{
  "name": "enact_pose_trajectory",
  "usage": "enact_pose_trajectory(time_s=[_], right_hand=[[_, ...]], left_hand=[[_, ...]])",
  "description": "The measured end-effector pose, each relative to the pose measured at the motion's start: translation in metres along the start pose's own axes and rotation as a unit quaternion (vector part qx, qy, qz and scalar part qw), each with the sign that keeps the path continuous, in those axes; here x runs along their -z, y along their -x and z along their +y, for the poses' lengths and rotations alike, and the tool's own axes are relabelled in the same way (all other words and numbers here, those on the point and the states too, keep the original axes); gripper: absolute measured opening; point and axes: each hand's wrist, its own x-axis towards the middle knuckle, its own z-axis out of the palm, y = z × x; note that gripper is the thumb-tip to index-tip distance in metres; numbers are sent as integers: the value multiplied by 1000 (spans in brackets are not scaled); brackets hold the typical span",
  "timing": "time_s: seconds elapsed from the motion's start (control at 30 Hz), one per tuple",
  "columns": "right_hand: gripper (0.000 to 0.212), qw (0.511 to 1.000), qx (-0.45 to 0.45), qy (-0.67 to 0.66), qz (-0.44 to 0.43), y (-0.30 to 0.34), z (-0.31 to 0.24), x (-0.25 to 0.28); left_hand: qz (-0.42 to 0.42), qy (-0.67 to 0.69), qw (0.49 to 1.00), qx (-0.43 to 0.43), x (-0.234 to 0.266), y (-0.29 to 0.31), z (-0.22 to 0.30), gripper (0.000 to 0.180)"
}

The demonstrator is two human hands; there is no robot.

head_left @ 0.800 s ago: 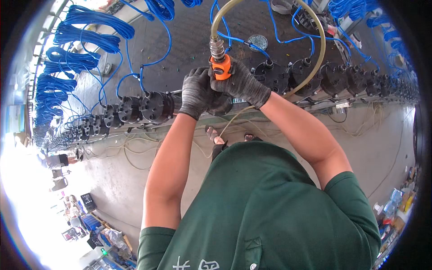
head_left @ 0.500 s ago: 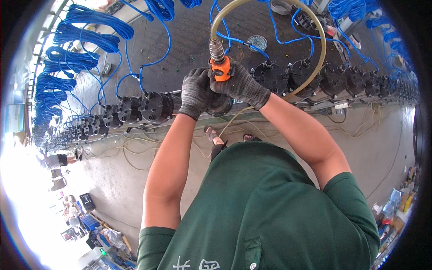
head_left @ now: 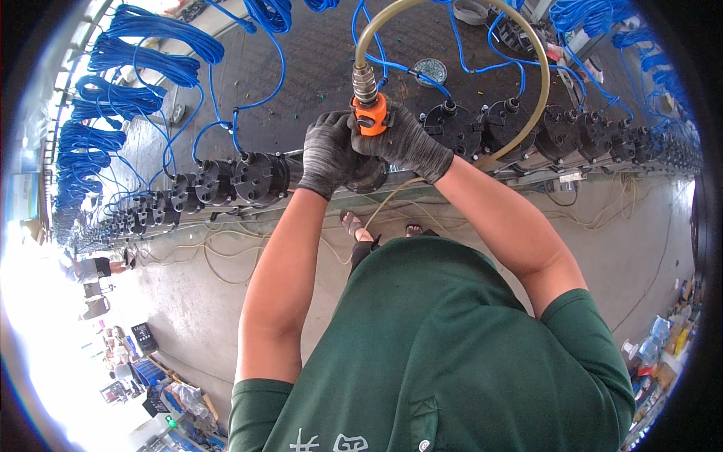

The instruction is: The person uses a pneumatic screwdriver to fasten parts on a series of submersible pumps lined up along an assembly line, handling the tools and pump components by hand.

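Observation:
My right hand, in a grey glove, is wrapped round an orange air tool. A metal coupling joins the tool's upper end to a beige air hose that loops over to the right. Pressed up beside it is my left hand, gloved the same, with its fingers curled in; what they grip is hidden. Under both hands a round black housing shows only in part. The tool's working end is out of sight behind the gloves.
More black housings line the bench edge on both sides, with blue cables running from them to coiled bundles. A round dish of small parts stands on the dark bench top. Hoses trail across the floor.

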Motion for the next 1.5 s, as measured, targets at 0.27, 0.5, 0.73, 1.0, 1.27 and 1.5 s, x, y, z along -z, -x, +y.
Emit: enact_pose_trajectory(time_s=[0.27,0.5,0.73,1.0,1.27,1.5], right_hand=[[36,1000,5,-15,-20,-1,0,3],[31,998,-56,-16,-26,-2,-2,5],[29,1000,-5,8,-9,0,1,3],[41,995,5,-98,-10,9,-14,19],[53,883,-53,-455,98,47,-4,87],[47,795,-80,-593,101,60,39,102]], left_hand=[[-15,29,998,45,5,-2,10,41],[-17,43,997,59,11,-4,18,38],[14,20,1000,1,6,-3,13,37],[-46,18,998,47,8,-7,15,47],[3,-105,991,84,-5,-11,49,43],[-180,4,974,136,-10,-102,-32,32]])
